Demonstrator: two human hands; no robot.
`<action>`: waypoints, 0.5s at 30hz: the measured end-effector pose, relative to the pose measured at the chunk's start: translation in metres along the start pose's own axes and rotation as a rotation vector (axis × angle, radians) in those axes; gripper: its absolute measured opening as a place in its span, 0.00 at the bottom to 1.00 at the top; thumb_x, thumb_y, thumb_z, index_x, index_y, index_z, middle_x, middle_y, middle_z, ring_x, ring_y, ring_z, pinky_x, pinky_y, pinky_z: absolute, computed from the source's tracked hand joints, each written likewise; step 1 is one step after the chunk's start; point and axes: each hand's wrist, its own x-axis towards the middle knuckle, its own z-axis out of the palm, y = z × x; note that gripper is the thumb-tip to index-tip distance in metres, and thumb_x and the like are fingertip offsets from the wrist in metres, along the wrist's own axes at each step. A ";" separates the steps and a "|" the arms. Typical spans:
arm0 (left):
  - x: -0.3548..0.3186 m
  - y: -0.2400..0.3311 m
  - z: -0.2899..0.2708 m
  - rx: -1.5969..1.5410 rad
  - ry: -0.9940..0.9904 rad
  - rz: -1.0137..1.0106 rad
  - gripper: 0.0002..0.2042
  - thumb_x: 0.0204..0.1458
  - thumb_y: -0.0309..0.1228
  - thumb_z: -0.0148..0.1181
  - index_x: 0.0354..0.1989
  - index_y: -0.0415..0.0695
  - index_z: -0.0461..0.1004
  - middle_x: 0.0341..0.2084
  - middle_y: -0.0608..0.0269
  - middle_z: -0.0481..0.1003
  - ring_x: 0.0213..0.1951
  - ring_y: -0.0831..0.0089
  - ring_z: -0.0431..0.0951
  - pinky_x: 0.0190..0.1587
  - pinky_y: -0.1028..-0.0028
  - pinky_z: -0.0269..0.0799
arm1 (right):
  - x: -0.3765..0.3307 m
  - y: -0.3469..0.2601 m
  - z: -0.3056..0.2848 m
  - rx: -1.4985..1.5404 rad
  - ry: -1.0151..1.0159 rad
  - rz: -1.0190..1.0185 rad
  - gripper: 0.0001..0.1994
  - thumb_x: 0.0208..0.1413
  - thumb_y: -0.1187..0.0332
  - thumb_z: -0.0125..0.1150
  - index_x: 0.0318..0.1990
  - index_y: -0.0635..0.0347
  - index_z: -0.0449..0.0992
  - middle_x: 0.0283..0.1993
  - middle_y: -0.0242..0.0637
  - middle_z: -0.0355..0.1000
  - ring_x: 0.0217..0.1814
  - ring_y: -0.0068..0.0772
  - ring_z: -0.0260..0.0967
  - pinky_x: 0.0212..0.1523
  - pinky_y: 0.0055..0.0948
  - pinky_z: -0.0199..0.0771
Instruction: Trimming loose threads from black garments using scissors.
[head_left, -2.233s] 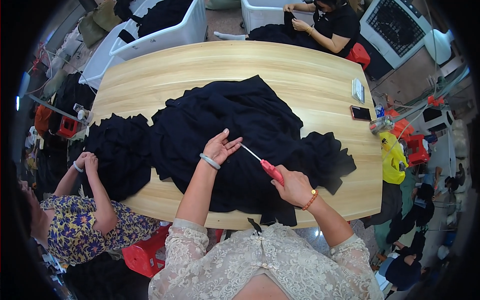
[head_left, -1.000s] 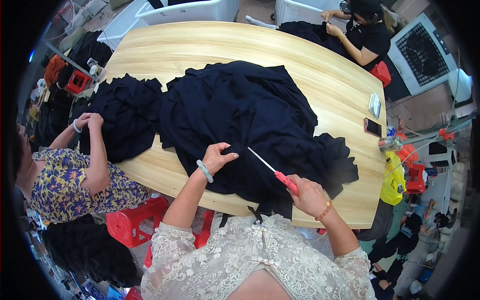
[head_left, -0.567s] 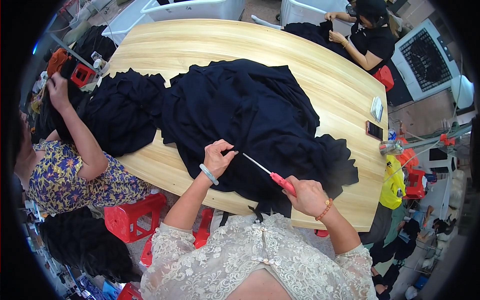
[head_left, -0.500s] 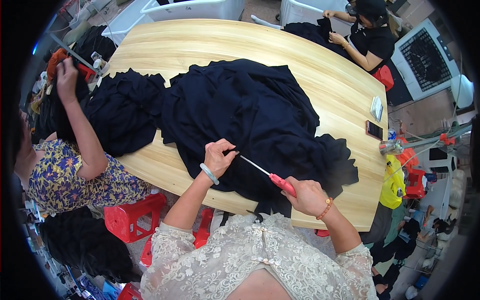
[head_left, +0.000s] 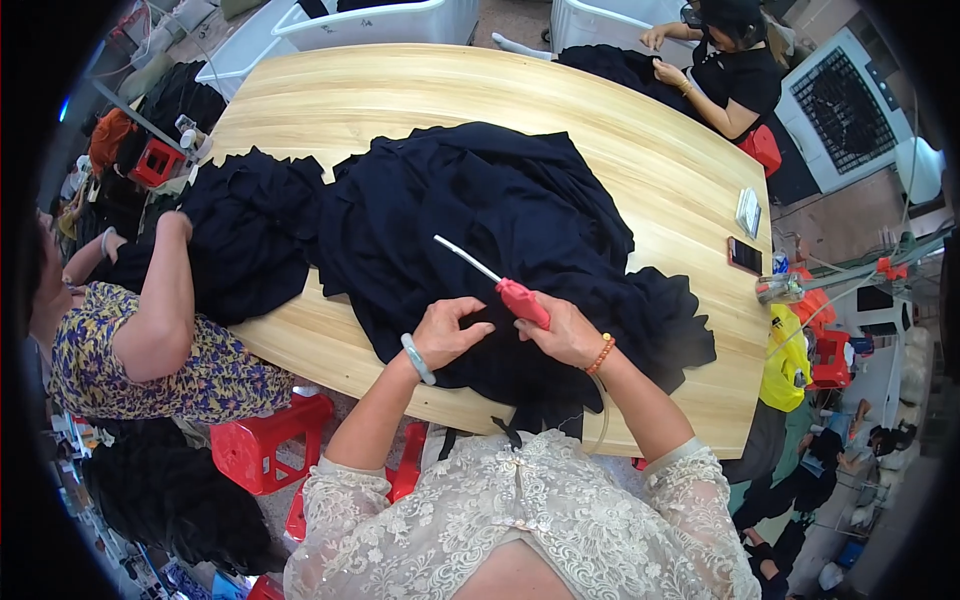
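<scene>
My right hand [head_left: 568,333] is closed around the red handle of a tool [head_left: 522,302]. Its long, thin, pale metal shaft points up and to the left over the dark cloth. My left hand [head_left: 447,334], with a pale bangle at the wrist, rests on the near part of the dark navy garments [head_left: 470,210]. Its thumb and forefinger stand apart with dark cloth showing between them; the other fingertips are hidden. The garments lie in a large rumpled heap across the middle of the table. A pale cord or tube [head_left: 602,415] curves below my right wrist.
The wooden table [head_left: 660,140] carries a phone [head_left: 745,255] and a small stack of cards [head_left: 748,211] at right. At left a co-worker [head_left: 150,340] handles dark cloth; another person [head_left: 735,75] works at the far right. White bins [head_left: 375,28] stand beyond, and a red stool [head_left: 270,445] sits at left.
My left thumb and forefinger have parted, and that hand has come slightly nearer. My right hand has moved left and turned the tool's shaft upward, away from my left fingers. The left co-worker's raised arm has dropped.
</scene>
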 end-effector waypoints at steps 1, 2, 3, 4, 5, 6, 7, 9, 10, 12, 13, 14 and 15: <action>-0.005 -0.003 -0.007 -0.046 -0.005 -0.037 0.09 0.46 0.29 0.61 0.30 0.35 0.75 0.22 0.58 0.76 0.26 0.76 0.75 0.32 0.76 0.69 | 0.000 -0.002 -0.001 -0.040 0.042 0.031 0.10 0.51 0.67 0.56 0.39 0.61 0.69 0.27 0.39 0.74 0.33 0.40 0.73 0.38 0.33 0.69; -0.008 -0.004 -0.011 -0.092 -0.010 -0.073 0.08 0.45 0.28 0.62 0.29 0.35 0.75 0.21 0.61 0.76 0.25 0.79 0.73 0.31 0.77 0.68 | 0.000 -0.005 -0.002 -0.034 0.055 0.043 0.10 0.52 0.66 0.56 0.38 0.61 0.68 0.26 0.38 0.74 0.32 0.42 0.72 0.37 0.34 0.69; -0.011 -0.001 -0.013 -0.243 0.019 -0.113 0.07 0.45 0.28 0.63 0.27 0.36 0.75 0.19 0.67 0.74 0.22 0.81 0.70 0.29 0.79 0.67 | 0.000 -0.007 -0.003 -0.033 0.048 0.045 0.10 0.52 0.66 0.56 0.38 0.61 0.68 0.26 0.38 0.74 0.32 0.42 0.72 0.37 0.34 0.69; -0.012 0.001 -0.014 -0.246 0.023 -0.117 0.07 0.45 0.28 0.63 0.27 0.36 0.75 0.19 0.67 0.74 0.22 0.81 0.70 0.29 0.79 0.67 | 0.001 -0.009 -0.004 -0.076 0.033 0.038 0.11 0.53 0.68 0.55 0.41 0.62 0.68 0.26 0.37 0.73 0.31 0.35 0.71 0.37 0.31 0.69; -0.012 0.002 -0.015 -0.270 0.037 -0.128 0.07 0.44 0.27 0.64 0.27 0.36 0.75 0.19 0.68 0.73 0.23 0.81 0.70 0.30 0.79 0.66 | 0.001 -0.009 -0.006 -0.119 0.018 0.031 0.12 0.54 0.70 0.55 0.45 0.63 0.68 0.26 0.35 0.72 0.30 0.28 0.70 0.36 0.27 0.69; -0.011 0.002 -0.015 -0.293 0.049 -0.137 0.07 0.44 0.27 0.65 0.26 0.36 0.76 0.18 0.69 0.73 0.24 0.82 0.70 0.30 0.80 0.66 | 0.001 -0.009 -0.006 -0.119 0.016 0.032 0.12 0.54 0.70 0.55 0.45 0.63 0.68 0.26 0.35 0.72 0.30 0.28 0.70 0.36 0.27 0.69; -0.011 0.002 -0.014 -0.294 0.049 -0.137 0.07 0.44 0.27 0.65 0.26 0.36 0.76 0.18 0.69 0.73 0.24 0.82 0.70 0.30 0.80 0.66 | 0.001 -0.008 -0.007 -0.122 0.043 0.031 0.12 0.54 0.69 0.55 0.45 0.62 0.68 0.26 0.35 0.73 0.30 0.29 0.71 0.36 0.27 0.69; -0.011 0.000 -0.011 -0.253 0.134 -0.039 0.07 0.41 0.26 0.66 0.25 0.36 0.76 0.18 0.68 0.73 0.26 0.82 0.70 0.32 0.80 0.66 | -0.001 -0.010 -0.009 -0.123 0.067 0.029 0.12 0.54 0.69 0.55 0.45 0.61 0.68 0.26 0.35 0.73 0.30 0.31 0.71 0.36 0.28 0.69; -0.011 -0.002 -0.011 -0.252 0.135 -0.041 0.07 0.41 0.26 0.66 0.25 0.36 0.76 0.18 0.68 0.73 0.26 0.82 0.70 0.32 0.80 0.66 | -0.006 -0.015 -0.010 -0.156 0.095 0.027 0.13 0.53 0.67 0.56 0.45 0.58 0.68 0.28 0.40 0.73 0.32 0.40 0.71 0.36 0.33 0.69; -0.011 -0.003 -0.009 -0.274 0.205 -0.037 0.06 0.40 0.25 0.67 0.24 0.35 0.77 0.20 0.66 0.74 0.28 0.80 0.71 0.34 0.79 0.66 | -0.020 -0.027 -0.015 -0.216 0.116 0.027 0.13 0.53 0.64 0.56 0.46 0.53 0.68 0.31 0.44 0.73 0.35 0.50 0.71 0.36 0.39 0.69; -0.011 -0.004 -0.009 -0.272 0.210 -0.040 0.06 0.40 0.25 0.67 0.24 0.35 0.77 0.20 0.66 0.74 0.28 0.80 0.71 0.34 0.79 0.66 | -0.030 -0.032 -0.020 -0.242 0.103 0.024 0.14 0.53 0.63 0.57 0.47 0.51 0.68 0.32 0.45 0.72 0.35 0.51 0.70 0.36 0.40 0.69; -0.011 -0.004 -0.009 -0.247 0.257 -0.020 0.07 0.39 0.25 0.67 0.24 0.36 0.77 0.20 0.65 0.74 0.28 0.78 0.71 0.33 0.78 0.66 | -0.041 -0.033 -0.024 -0.319 0.086 0.015 0.13 0.53 0.62 0.57 0.45 0.51 0.68 0.31 0.43 0.73 0.34 0.50 0.71 0.36 0.41 0.69; -0.008 -0.002 -0.007 -0.226 0.298 0.006 0.07 0.38 0.25 0.67 0.24 0.36 0.77 0.21 0.64 0.74 0.28 0.76 0.72 0.33 0.77 0.66 | -0.054 -0.035 -0.030 -0.387 0.054 0.023 0.12 0.53 0.61 0.57 0.44 0.51 0.69 0.30 0.43 0.72 0.33 0.49 0.71 0.35 0.42 0.69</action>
